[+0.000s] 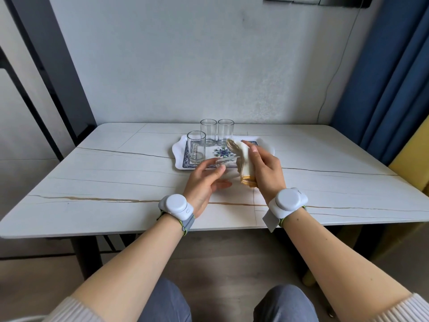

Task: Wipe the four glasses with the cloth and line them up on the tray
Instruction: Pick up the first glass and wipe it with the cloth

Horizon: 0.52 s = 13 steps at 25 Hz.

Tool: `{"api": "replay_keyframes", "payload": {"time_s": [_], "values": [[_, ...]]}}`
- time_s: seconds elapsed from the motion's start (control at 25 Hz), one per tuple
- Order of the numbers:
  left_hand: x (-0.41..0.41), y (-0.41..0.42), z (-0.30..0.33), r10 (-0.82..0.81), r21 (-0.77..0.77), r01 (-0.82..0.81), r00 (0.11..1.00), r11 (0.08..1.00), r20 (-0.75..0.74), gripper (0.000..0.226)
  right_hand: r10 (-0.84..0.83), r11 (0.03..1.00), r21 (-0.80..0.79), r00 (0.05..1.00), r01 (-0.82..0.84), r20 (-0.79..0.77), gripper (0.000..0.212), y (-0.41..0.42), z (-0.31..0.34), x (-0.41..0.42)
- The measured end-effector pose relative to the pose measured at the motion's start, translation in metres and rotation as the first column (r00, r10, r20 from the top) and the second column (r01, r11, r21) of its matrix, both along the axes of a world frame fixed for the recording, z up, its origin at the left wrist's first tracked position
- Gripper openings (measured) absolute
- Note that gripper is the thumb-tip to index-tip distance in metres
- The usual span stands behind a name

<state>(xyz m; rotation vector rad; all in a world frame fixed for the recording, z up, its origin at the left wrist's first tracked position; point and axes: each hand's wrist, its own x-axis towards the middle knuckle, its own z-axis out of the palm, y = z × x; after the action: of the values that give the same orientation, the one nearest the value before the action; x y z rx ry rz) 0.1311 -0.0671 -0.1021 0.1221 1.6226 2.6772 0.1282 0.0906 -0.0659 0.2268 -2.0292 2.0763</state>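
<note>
Glass (pixel 226 163) held sideways by left hand (pixel 204 182), mouth pointing right, right hand (pixel 262 166) gripping cloth (pixel 243 159)

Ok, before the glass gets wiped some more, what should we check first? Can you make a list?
1. Left hand holds the tipped glass firmly: ok.
2. Right hand grips the cloth: ok.
3. Cloth touches the glass mouth: ok.
4. Room left on the tray: ok.
5. Front glass stands on the tray: ok.
6. Two back glasses stand on the tray: cannot tell.
</note>
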Motion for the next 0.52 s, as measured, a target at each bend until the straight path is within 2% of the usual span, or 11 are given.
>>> {"api": "replay_keyframes", "payload": {"time_s": [0.2,0.36,0.52], "values": [[-0.0011,-0.0003,0.0014,-0.017,0.02,0.016,0.998,1.0,0.055,0.03,0.011,0.966,0.254,0.974,0.048,-0.225,0.032,0.0007,-0.0045,0.0032],[-0.0026,-0.0015,-0.0014,-0.078,0.032,0.077,0.997,0.997,0.015,0.04,0.013,0.925,0.374,0.98,0.064,-0.199,0.035,0.0034,-0.0097,-0.0004],[-0.0009,-0.0037,-0.0064,-0.101,-0.085,0.091,0.989,0.992,-0.11,0.044,-0.023,0.932,0.358,0.996,0.054,-0.091,0.035,0.002,-0.0082,-0.0022]]}}
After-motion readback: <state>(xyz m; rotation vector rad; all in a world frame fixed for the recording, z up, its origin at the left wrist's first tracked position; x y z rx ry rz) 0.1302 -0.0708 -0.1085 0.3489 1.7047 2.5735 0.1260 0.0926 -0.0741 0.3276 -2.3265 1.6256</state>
